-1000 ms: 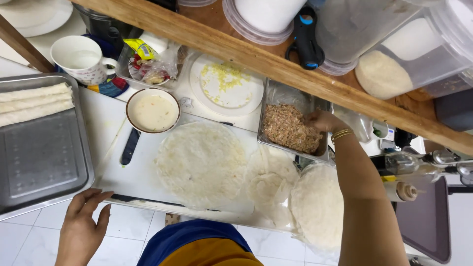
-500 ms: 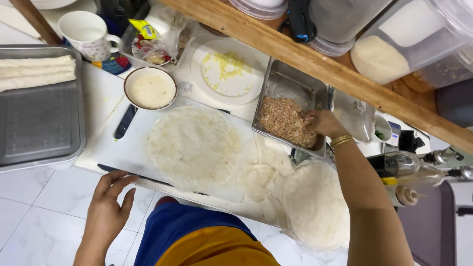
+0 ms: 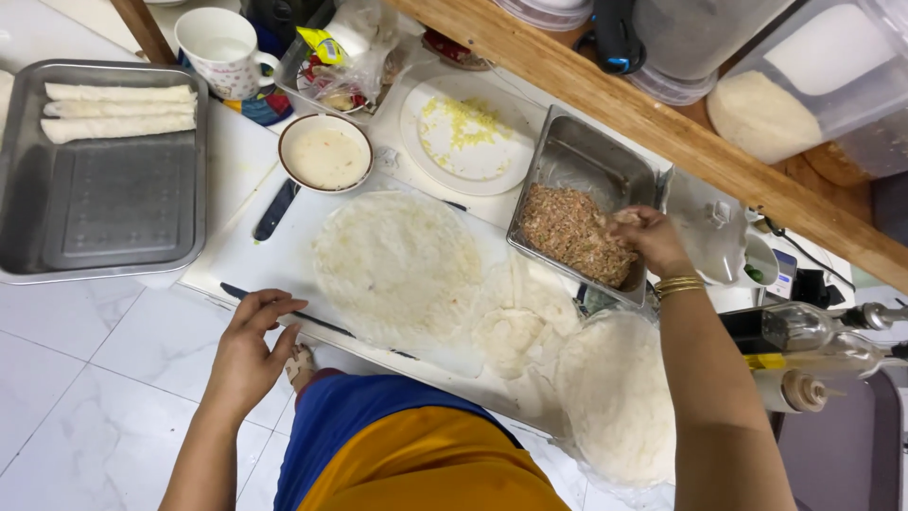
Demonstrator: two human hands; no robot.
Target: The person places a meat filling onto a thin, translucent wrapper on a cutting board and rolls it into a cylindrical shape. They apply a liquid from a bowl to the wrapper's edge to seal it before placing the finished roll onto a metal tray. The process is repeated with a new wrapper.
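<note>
Head view shows me my right hand (image 3: 648,241) down in the steel pan of minced filling (image 3: 572,232), fingers bunched together into the brown mince at the pan's near right corner; whether they have actually closed on a pinch I cannot tell, since the fingertips are buried. That pan sits just beyond and to the right of the round wrapper (image 3: 397,265), which lies flat and bare on the white cutting board (image 3: 236,255). My left hand (image 3: 248,355) rests at the board's near edge, to the near left of the wrapper, fingers loosely spread and holding nothing, touching the board's rim.

Just right of the wrapper lie torn, crumpled wrapper pieces (image 3: 515,331), and further right, near the pan's front, a stack of fresh wrappers (image 3: 615,397) in clear plastic. Beyond the wrapper stand a small bowl of pale paste (image 3: 326,156) and a white plate with yellow shreds (image 3: 468,132). Well to the wrapper's left, a metal tray (image 3: 113,208) holds three finished rolls (image 3: 118,111) along its far side.

My worry: loose mince could crumble off the fingers over the gap between pan and wrapper, landing on the torn pieces. The sheet looks thin, so a heavy or wet clump might tear it.
</note>
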